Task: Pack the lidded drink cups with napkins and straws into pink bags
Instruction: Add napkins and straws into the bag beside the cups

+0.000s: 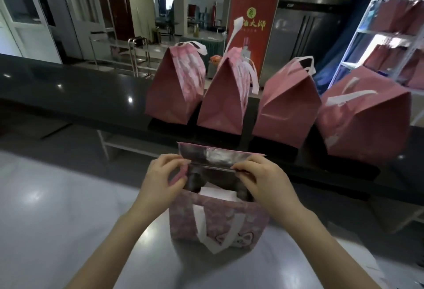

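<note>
Where the raised black glossy counter (68, 96) runs across the scene, four closed pink paper bags stand on it in a row, each with its top folded to a ridge and white strap handles: the first bag (175, 86) at the left, the second bag (223, 96) just beside it, the third bag (285, 102), and the fourth bag (364, 118) at the right, which leans. On this evidence these four units are judged complete, though their contents are not visible.

On the lower grey steel worktop (57, 208) stands the fifth pink patterned paper bag (218, 224), directly in front of the person, with its white handle loop (214, 240) hanging down the near face. Its top is open. Inside, two dark rounded cup lids (193, 183) show at either end, with a white napkin (219, 193) between them. No straw can be identified in the opening.

The left hand (160, 180) pinches the left end of the silver-lined rear top flap (218, 155) between thumb and fingers. The right hand (263, 178) pinches the right end of the same flap in a narrow grip. The flap is held level above the lids.

Assessment: the current unit appears loaded and is at the closing stage. Remaining work is to fold the top shut and move the bag to the row. Further pink bags sit blurred on the white wire shelving (367, 36) at the right.
</note>
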`<action>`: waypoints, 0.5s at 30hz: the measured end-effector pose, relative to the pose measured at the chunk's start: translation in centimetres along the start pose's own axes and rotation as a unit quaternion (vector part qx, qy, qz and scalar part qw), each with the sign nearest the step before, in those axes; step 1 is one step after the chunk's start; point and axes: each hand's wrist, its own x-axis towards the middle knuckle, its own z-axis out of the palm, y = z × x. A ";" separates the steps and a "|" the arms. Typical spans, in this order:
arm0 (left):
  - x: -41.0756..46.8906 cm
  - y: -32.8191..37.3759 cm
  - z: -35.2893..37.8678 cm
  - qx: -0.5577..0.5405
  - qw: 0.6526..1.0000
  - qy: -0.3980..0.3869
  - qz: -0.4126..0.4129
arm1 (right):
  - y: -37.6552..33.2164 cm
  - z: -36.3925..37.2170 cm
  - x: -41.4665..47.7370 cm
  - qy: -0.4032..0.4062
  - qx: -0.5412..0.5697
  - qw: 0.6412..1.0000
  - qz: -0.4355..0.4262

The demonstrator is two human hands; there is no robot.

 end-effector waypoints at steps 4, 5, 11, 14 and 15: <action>0.5 -2.2 0.0 0.004 0.998 -0.066 -0.023 | -0.6 2.2 1.8 -0.068 -0.014 0.996 0.047; 0.4 -2.5 -0.2 0.000 0.998 -0.063 -0.021 | -0.5 2.5 2.1 -0.091 -0.022 0.994 0.062; -1.0 -2.9 -0.5 -0.021 0.997 -0.064 -0.032 | -0.6 3.5 3.8 -0.178 -0.079 0.978 0.077; -1.3 -2.4 -0.4 -0.038 0.997 -0.060 -0.040 | -1.1 4.0 4.8 -0.230 -0.088 0.966 0.076; -1.4 -2.2 -0.4 -0.040 0.997 -0.056 -0.041 | -1.1 4.2 5.0 -0.255 -0.100 0.959 0.077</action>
